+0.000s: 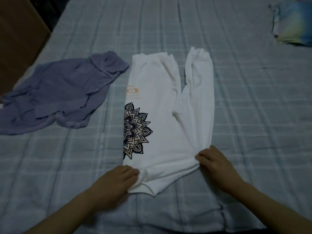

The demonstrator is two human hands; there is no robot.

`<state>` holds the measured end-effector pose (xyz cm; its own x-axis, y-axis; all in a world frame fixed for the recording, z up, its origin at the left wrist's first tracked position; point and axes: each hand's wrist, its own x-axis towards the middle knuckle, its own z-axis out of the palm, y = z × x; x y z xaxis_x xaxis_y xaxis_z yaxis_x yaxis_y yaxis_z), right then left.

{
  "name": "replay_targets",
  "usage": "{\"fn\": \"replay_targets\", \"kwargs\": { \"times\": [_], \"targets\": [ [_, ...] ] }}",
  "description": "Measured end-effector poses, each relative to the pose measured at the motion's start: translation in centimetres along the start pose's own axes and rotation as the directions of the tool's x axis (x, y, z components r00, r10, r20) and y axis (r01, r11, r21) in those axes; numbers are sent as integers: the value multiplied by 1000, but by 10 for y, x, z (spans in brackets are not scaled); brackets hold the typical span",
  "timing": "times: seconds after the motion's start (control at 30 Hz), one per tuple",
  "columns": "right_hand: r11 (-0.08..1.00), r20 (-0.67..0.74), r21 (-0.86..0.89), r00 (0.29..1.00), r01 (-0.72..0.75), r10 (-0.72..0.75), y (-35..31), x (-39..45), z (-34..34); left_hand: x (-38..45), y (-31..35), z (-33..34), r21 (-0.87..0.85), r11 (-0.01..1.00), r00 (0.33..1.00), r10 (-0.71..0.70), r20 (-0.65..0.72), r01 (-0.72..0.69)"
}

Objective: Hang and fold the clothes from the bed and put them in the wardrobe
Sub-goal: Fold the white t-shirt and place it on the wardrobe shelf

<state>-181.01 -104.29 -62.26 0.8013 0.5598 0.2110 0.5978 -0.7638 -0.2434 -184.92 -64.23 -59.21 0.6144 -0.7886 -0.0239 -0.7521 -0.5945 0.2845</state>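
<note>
Two hands at work over a wide bed [244, 102] dressed in a pale grey-blue checked cover, rumpled into long lengthwise creases, dimly lit. Dark brown wooden furniture [20, 39] against the bed's far-left edge, kind impossible to tell. Spread flat in the middle: a white long-sleeved cotton shirt [167, 105], folded lengthwise so that only half of its black mandala print [135, 130] shows along the left fold, small orange lettering above it, too blurred to read, and a sleeve laid straight up the right side. Left hand [116, 181] curled on the near-left corner of the shirt's edge, fingers bunching the fabric; right hand [214, 162] pinching the near-right corner where the cloth gathers into folds. Just beside the shirt on the left, almost touching its upper corner, a crumpled slate-purple thin garment [55, 97] lying loose. Well apart at the far-right corner, a folded multicoloured tie-dye cloth [293, 22], blue, yellow and white, partly cut off by the picture's edge.
</note>
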Motion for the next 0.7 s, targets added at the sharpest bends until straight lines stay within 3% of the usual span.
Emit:
{"fn": "replay_targets", "kwargs": {
  "times": [0.1, 0.23, 0.3, 0.4, 0.53, 0.7],
  "targets": [
    [999, 2, 13, 999, -50, 50, -13, 8, -8, 8, 9, -7, -79, 992, 993, -95, 75, 101],
    [991, 169, 127, 984, 34, -55, -25, 25, -17, 23, 20, -15, -53, 993, 988, 112, 105, -107],
    [974, 244, 221, 963, 57, -111, -22, 34, -22, 27, 20, -19, -154, 983, 987, 121, 104, -104],
    [944, 230, 328, 972, -34, -45, -12, 56, -36, 48, 7, -34, -412, 907, 993, -115, -30, 92],
    [945, 154, 250, 973, -209, 174, 14, 92, -42, 100, -39, -53, -510, 822, 920, -366, -136, 252],
    [878, 169, 201, 898, -435, 406, 42, 139, -50, 148, -89, -68, -625, 702, 824, -543, -160, 341]
  ]
}}
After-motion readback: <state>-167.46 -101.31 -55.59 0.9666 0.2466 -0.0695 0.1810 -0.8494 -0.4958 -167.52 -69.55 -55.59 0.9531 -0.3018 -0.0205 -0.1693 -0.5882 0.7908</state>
